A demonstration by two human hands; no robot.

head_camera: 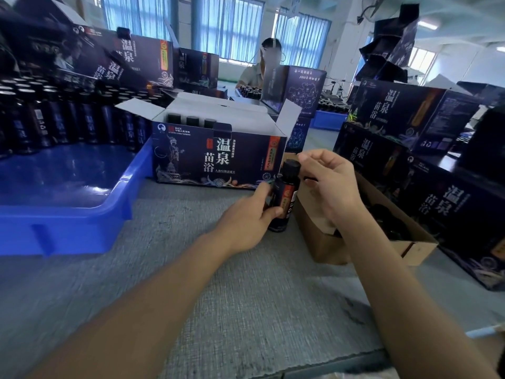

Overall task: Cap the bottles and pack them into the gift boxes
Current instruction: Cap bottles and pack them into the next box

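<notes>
Fingers [270, 212] grip bottle [285, 193]; box [191, 162] holds perhaps three.

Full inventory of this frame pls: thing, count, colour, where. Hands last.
held bottle: one, dark with orange label, in front of the open gift box
cap: one, black, on the held bottle
open gift box: one, dark navy, centre; three black bottle tops show inside
tray: one, blue, left
tray bottles: many, dark, in rows at the tray's far side
cardboard box: one, brown, right; dark contents unclear
closed gift boxes: several, dark navy, stacked right and rear left
mat: one, grey, on the table
other person: one, rear
left hand: grips the held bottle
right hand: pinches the cap
</notes>
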